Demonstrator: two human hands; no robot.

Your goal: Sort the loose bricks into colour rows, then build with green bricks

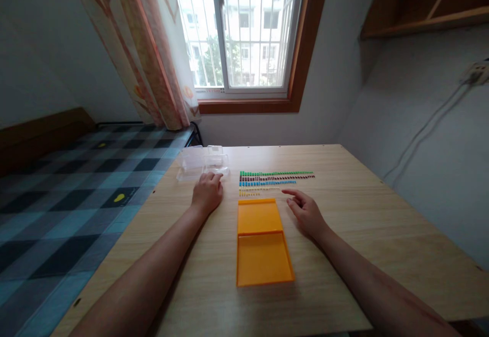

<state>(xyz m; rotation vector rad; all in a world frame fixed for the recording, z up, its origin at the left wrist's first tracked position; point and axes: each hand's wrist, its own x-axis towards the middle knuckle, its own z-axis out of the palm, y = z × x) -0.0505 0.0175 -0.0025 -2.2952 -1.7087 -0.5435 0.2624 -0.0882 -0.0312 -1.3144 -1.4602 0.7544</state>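
Note:
Several rows of tiny pieces lie on the table, sorted by colour. The green row [275, 173] is farthest, then a dark brown row [275, 178], a blue row [267, 183], a pale row [263, 188] and a short yellow row [248, 194]. My right hand [305, 213] hovers or rests by the pale row's right end, index finger stretched out, other fingers bent, nothing visibly held. To the left, my left hand [207, 191] rests loosely beside clear plastic containers [194, 159], fingertips close to their near edge. Contact cannot be made out. An orange hinged case [263, 258] lies unfolded between my forearms.
The wooden table [362, 260] reaches toward the wall under a barred window [252, 31]. Left of it stands a bed with a checked sheet [76, 199], and a curtain [153, 46] hangs above. A shelf [428, 21] and a cable [428, 123] are on the right.

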